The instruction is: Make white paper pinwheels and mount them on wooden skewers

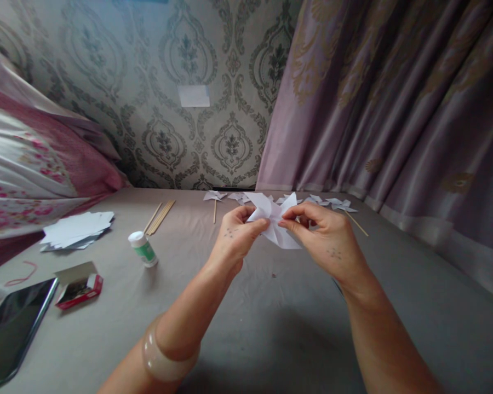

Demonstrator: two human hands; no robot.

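A white paper pinwheel is held up in front of me above the covered surface, between both hands. My left hand pinches its left side, thumb near the centre. The fingers of my right hand are closed at its right side, close to the middle; whether a small pin sits between them is too small to tell. Behind it, several finished paper pinwheels lie in a row; the leftmost pinwheel and the rightmost pinwheel have wooden sticks.
At left lie a stack of white paper, wooden sticks, a white-and-green glue bottle, an open red box of small dark items, a dark tablet and a pink string. Curtains hang at right.
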